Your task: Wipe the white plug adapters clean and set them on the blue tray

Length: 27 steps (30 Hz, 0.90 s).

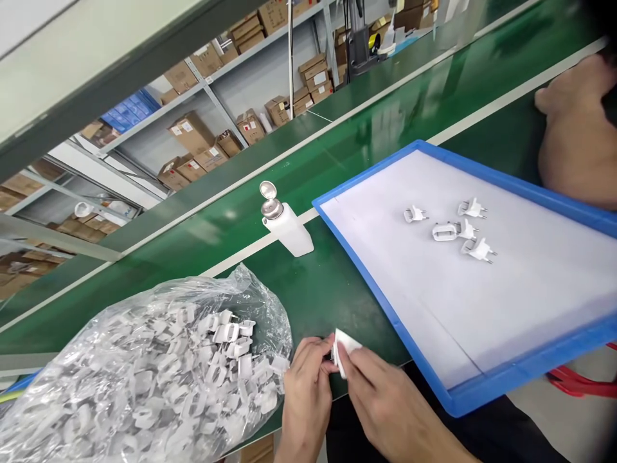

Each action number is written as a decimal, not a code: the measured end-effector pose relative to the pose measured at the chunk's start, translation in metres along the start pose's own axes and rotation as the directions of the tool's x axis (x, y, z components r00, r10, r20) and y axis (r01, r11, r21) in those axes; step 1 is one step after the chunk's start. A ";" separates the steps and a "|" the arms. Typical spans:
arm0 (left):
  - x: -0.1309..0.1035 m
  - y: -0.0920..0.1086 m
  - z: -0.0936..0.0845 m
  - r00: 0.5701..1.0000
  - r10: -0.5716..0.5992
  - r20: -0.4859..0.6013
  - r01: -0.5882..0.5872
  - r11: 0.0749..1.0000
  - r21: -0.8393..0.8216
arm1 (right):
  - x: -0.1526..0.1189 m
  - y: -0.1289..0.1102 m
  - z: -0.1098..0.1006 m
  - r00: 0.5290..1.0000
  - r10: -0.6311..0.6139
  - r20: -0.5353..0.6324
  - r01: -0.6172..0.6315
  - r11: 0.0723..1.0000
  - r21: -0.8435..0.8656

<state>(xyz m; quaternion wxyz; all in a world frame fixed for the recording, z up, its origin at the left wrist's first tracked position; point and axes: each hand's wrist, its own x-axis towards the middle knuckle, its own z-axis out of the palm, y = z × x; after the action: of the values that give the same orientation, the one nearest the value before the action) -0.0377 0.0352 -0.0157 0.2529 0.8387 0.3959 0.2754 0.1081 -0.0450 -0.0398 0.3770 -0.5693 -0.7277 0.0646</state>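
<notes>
My left hand [311, 379] is closed, pinching a small white plug piece [333, 352] that the fingers mostly cover. Against it, my right hand [378, 392] grips a white, flat, folded wipe [346, 342] between thumb and fingers. Both hands meet low in the view, at the front edge of the green bench. Left of them lies a clear plastic bag [159, 289] full of white plug pieces [226, 331]. A blue-rimmed tray [380, 299] to the right has several white two-pin plugs [477, 249] on its white floor.
A white pump bottle [292, 231] with its metal lid raised stands behind the hands on the green bench [322, 296]. Another person's arm [576, 128] rests beyond the tray. Shelves with cardboard boxes [193, 135] stand in the background.
</notes>
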 end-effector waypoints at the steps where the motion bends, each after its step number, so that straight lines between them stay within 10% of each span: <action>1: 0.000 -0.001 0.000 1.000 0.000 -0.002 0.000 1.000 0.008 | -0.004 -0.002 0.002 0.999 -0.028 -0.015 0.028 1.000 -0.002; 9: 0.000 0.000 0.003 0.999 0.042 -0.026 -0.042 0.999 -0.022 | 0.004 0.000 0.006 0.986 0.167 0.007 -0.167 0.985 0.048; 18: -0.010 0.022 -0.007 0.991 0.100 -0.091 -0.111 0.987 -0.119 | 0.032 -0.006 -0.040 0.850 0.464 0.249 -0.526 0.744 0.411; 21: -0.017 0.035 -0.009 0.980 -0.052 -0.193 0.003 0.969 -0.248 | 0.028 -0.007 -0.058 0.727 0.570 0.383 -0.675 0.489 0.553; 25: -0.018 0.052 -0.003 0.882 -0.353 -0.312 0.198 0.879 -0.435 | 0.017 -0.015 -0.055 0.413 0.639 0.649 -0.746 -0.171 0.643; 27: -0.016 0.058 0.002 0.812 -0.456 -0.363 0.260 0.841 -0.475 | 0.013 -0.025 -0.045 0.459 0.632 0.624 -0.670 -0.214 0.710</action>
<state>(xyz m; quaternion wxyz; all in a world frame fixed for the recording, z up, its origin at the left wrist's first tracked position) -0.0145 -0.0104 0.0154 0.3669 0.5854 0.5329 0.4886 0.1159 -0.0572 0.0107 0.5211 -0.5149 -0.1289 0.6684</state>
